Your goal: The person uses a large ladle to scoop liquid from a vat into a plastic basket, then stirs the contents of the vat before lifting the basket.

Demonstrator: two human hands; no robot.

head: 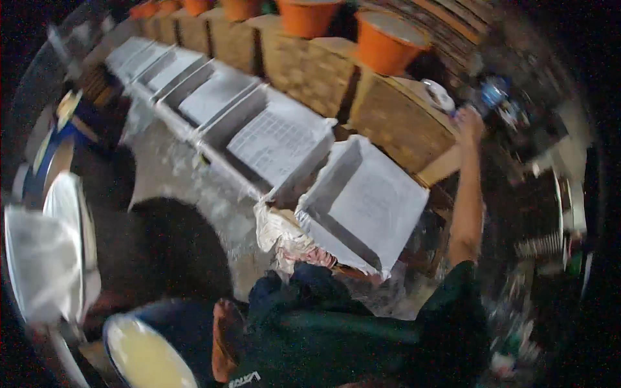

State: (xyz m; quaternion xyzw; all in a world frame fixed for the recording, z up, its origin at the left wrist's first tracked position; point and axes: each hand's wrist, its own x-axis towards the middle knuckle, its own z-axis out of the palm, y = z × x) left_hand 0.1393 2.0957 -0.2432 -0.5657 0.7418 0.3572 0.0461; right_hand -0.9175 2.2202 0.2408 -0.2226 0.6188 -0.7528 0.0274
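Observation:
My right arm reaches out past a row of trays, and my right hand (pixel 468 122) is at the far end of a wooden box, close to a white object (pixel 437 95), perhaps a roll. The hand is small and blurred; whether it grips something is unclear. Below and left of it sits a white-lined tray (pixel 383 194), its cloth or sheet lining pale and smooth. Beside that, a similar tray (pixel 279 138) shows a grid pattern. Part of what looks like my left arm shows at the bottom, but my left hand is out of view. A crumpled pale cloth (pixel 286 237) lies at the near tray's corner.
Orange buckets (pixel 308 19) stand on a row of brown boxes (pixel 301 72) behind the trays. At lower left is a round container of pale yellow contents (pixel 148 354), with white cloth-like covers (pixel 43 262) above it. Blurred clutter (pixel 504 102) lies at right.

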